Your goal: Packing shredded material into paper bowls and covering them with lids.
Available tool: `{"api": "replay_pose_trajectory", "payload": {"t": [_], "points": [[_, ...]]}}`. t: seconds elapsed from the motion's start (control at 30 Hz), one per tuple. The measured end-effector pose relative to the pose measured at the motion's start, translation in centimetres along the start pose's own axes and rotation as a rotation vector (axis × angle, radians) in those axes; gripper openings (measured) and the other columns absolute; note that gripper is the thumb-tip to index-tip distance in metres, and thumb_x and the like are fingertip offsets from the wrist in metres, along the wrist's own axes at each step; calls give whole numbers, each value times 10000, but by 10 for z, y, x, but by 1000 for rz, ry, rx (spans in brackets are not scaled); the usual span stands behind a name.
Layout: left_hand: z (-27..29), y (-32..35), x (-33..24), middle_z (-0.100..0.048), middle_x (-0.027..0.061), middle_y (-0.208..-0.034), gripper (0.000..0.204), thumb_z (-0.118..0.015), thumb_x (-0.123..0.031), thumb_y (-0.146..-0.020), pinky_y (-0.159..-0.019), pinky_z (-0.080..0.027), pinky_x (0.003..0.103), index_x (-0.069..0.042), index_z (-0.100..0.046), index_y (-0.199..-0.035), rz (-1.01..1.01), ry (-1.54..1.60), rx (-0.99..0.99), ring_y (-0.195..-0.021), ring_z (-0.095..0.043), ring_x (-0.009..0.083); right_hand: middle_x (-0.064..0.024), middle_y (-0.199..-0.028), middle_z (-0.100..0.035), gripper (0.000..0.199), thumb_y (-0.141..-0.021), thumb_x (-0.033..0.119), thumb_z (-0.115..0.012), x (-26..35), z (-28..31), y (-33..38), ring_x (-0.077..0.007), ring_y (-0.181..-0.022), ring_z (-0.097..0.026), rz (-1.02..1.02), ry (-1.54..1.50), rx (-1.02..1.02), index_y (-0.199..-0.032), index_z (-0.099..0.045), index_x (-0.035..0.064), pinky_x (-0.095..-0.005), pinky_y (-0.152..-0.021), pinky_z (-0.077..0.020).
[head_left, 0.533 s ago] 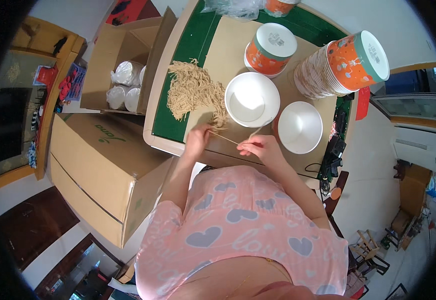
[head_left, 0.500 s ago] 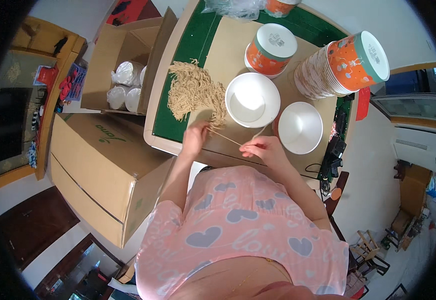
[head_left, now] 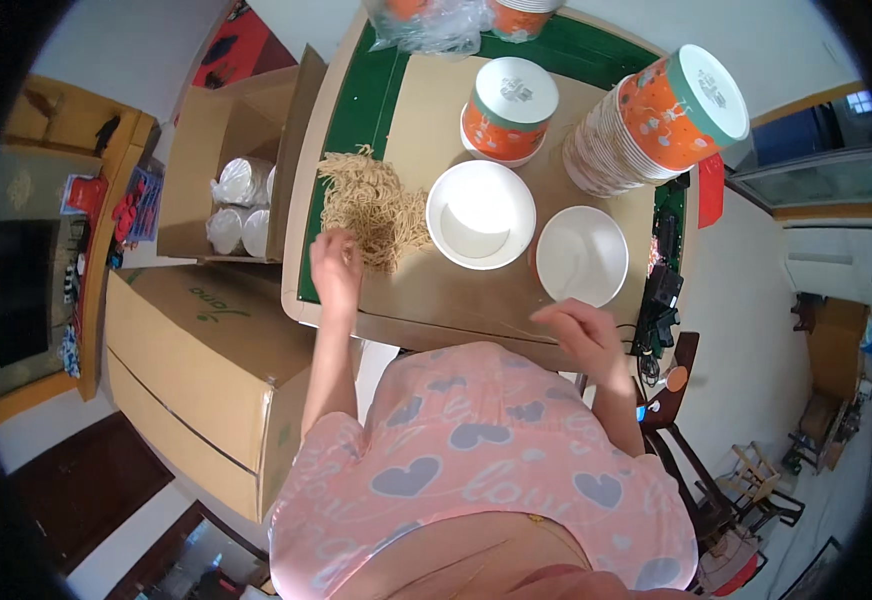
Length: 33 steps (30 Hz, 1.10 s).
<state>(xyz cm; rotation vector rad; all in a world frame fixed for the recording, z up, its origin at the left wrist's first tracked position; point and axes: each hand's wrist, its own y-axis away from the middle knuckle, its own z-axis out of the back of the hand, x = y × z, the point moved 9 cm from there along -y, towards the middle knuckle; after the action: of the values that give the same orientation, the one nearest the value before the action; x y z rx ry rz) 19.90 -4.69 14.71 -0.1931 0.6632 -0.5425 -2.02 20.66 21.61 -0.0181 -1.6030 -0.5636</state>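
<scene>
My left hand (head_left: 336, 272) is at the near-left edge of a tangled pile of tan cords (head_left: 374, 205), its fingers loosely bent and slightly apart. Whether a strand lies under the fingertips is hidden. To the right, by the table's near edge, my right hand (head_left: 588, 342) is closed with thumb and fingers together, somewhat blurred. A faint thin line beside its fingertips looks like a single cord. Two white-lined paper buckets stand mouth up between and beyond the hands: one bucket (head_left: 481, 215) next to the cord pile, another bucket (head_left: 582, 256) just beyond my right hand.
Behind them are an upturned orange paper bucket (head_left: 508, 110) and a long leaning stack of nested buckets (head_left: 646, 125). Clear plastic film (head_left: 426, 28) lies at the back. Black adapters (head_left: 662, 300) line the right edge. Cardboard boxes (head_left: 196, 340) stand left of the table.
The cord stretched between my hands is no longer held by both. My left hand has moved left along the pile; my right hand has swung right and nearer. The view has shifted slightly.
</scene>
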Motion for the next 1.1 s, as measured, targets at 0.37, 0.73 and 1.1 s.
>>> {"api": "replay_pose_trajectory", "payload": {"t": [0.37,0.73,1.1], "points": [[-90,93,-145,-573,-11,-727,185,-604,-139,-887,-538,-364,180,9,-663,-981,703,1328,950,-602,-440,36,-91,-645,-566,159,-892,114,-531,-26,-41,-21,-115,-530,-421,156,409,81,-967,-633,19,-278,-504,-364],[-84,87,-127,-623,8,-828,194,-627,-3,-833,-560,-398,183,-28,-636,-1026,608,1314,695,-646,-497,43,-105,-1063,-569,98,-810,111,-626,-38,-31,-18,-257,-1000,-530,363,581,22,-854,-626,23,-347,-828,-438],[-64,79,-133,-610,12,-835,453,-584,59,-831,-659,-454,201,-39,-448,-1253,564,1173,585,-733,-552,59,40,-715,-535,127,-835,69,-625,-65,-32,-40,-19,-617,-452,14,12,-133,-950,-578,42,-196,-549,-367]]}}
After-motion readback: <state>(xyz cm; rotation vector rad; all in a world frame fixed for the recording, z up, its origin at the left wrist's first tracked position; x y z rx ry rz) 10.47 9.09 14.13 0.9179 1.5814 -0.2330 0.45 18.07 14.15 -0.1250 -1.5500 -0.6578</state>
